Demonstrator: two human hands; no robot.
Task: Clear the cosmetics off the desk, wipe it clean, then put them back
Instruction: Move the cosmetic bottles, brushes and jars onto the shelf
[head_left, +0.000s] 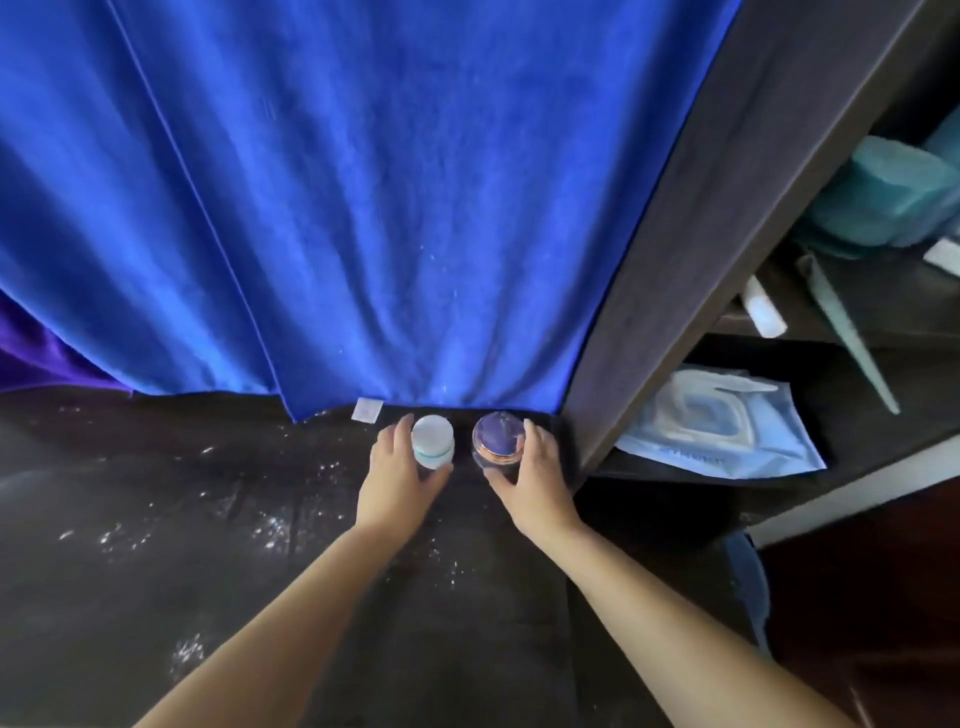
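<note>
Near the middle of the frame, two little jars stand side by side on the dark worktop (218, 519), close to its back edge. The left hand (402, 480) has its fingers (402, 434) wrapped around the white jar (432, 441), which has a white lid and a teal band. The right hand (535, 480) holds the round jar (496, 441) with the shiny purple lid, fingers curled around its side. A big blue cloth (363, 208) hangs behind them and fills the top of the frame. White specks dot the worktop. At the right, a dark shelf (727, 467) holds a pale blue packet (727, 426).
</note>
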